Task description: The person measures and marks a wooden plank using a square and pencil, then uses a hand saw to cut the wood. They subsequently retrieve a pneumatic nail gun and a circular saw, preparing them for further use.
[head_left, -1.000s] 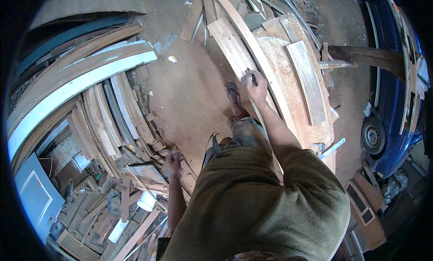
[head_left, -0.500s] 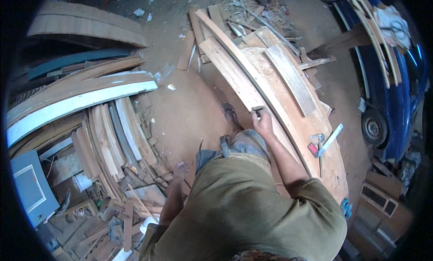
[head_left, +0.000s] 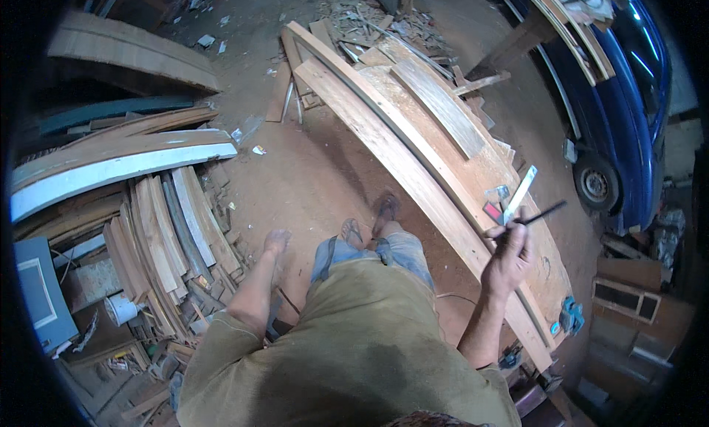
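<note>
My right hand [head_left: 509, 257] is closed around a dark pencil [head_left: 548, 210], which points up to the right. That hand hovers over the near part of a long wooden board [head_left: 399, 165] lying along the left side of the workbench [head_left: 543, 261]. A narrower wooden strip [head_left: 369, 94] runs beside the board. Just beyond my right hand lies a square with a pale metal blade [head_left: 522, 193], next to a small red and grey item [head_left: 492, 211]. My left hand [head_left: 277, 241] hangs low on the left, apparently holding nothing, its fingers loose and small in view.
A short weathered plank [head_left: 437, 106] rests on the bench, with a teal tool [head_left: 570, 316] at its near end. Stacked curved timber [head_left: 159, 235] fills the left side. A blue vehicle [head_left: 620, 109] stands at right. Wood scraps [head_left: 347, 21] litter the far floor.
My right hand has left the middle of the board and moved toward the near right with the pencil. My body has turned, and my left hand has shifted left.
</note>
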`<state>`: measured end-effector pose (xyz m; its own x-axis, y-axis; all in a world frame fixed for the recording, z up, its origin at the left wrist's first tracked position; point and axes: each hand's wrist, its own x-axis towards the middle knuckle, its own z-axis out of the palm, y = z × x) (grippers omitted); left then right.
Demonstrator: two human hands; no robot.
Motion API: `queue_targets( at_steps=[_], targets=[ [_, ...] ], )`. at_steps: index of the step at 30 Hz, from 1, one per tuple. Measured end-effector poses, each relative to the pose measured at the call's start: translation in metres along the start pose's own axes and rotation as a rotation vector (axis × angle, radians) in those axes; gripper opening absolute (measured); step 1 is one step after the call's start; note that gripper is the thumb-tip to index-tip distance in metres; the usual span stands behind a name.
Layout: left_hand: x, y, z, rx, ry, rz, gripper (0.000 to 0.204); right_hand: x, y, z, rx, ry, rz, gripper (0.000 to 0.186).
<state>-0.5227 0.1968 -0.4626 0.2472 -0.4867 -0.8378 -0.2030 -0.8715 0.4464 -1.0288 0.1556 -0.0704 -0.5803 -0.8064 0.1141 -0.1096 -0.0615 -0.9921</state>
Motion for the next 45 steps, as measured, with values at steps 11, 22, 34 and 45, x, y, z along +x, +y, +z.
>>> queue_targets(
  at_steps=[11,22,34,45],
  targets=[
    [-0.033,0.093,0.113,0.184,-0.095,0.148,0.029,-0.046,-0.168,-0.134,0.502,-0.218,-0.838,0.026],
    [-0.108,0.110,0.286,0.389,-0.108,0.124,0.036,-0.005,-0.196,-0.367,0.358,-0.402,-0.640,0.039],
    [-0.181,0.227,0.491,0.915,-0.034,0.969,0.060,0.064,0.055,-0.520,-0.203,0.289,0.085,0.029],
    [-0.152,0.316,0.521,1.860,-0.051,1.135,0.074,0.000,0.288,-0.498,-1.286,-0.475,0.337,0.041]
  ],
)
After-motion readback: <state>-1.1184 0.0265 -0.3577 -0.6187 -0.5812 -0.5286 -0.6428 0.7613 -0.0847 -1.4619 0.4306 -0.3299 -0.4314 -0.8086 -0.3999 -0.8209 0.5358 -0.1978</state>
